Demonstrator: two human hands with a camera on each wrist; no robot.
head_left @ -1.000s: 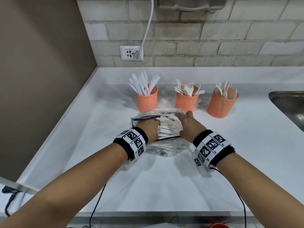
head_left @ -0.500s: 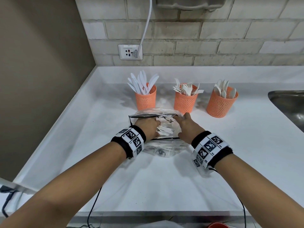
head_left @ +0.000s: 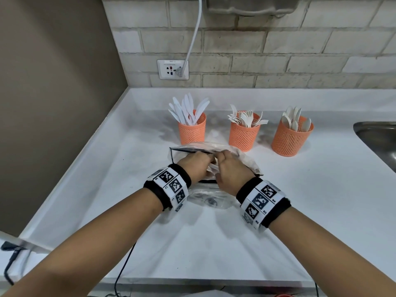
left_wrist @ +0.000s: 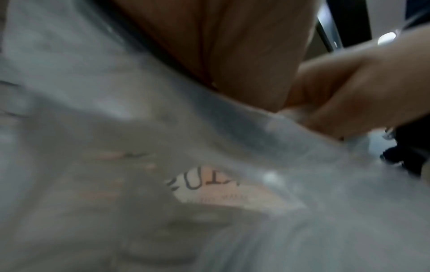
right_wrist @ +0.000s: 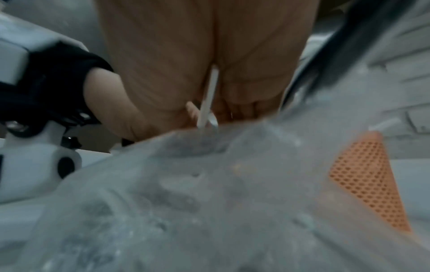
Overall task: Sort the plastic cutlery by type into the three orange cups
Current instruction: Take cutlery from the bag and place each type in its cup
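Three orange mesh cups stand in a row at the back: the left cup (head_left: 192,133) holds knives, the middle cup (head_left: 244,136) forks, the right cup (head_left: 291,139) spoons. In front of them lies a clear plastic bag (head_left: 242,159) with white cutlery inside. My left hand (head_left: 202,162) grips the bag at its dark-edged mouth. Close beside it, my right hand (head_left: 222,160) reaches into the mouth. In the right wrist view its fingers pinch a thin white cutlery piece (right_wrist: 207,99); which type is hidden. The bag (left_wrist: 139,147) fills the blurred left wrist view.
The white counter (head_left: 300,200) runs to a brick wall with a socket (head_left: 172,69) and a plugged-in cable. A brown wall bounds the left side. A steel sink (head_left: 379,138) sits at the right edge. One orange cup (right_wrist: 367,180) shows through the bag.
My right hand has moved left across the bag's mouth and now sits right beside my left hand. The bag's top has bunched up. The cups have not moved.
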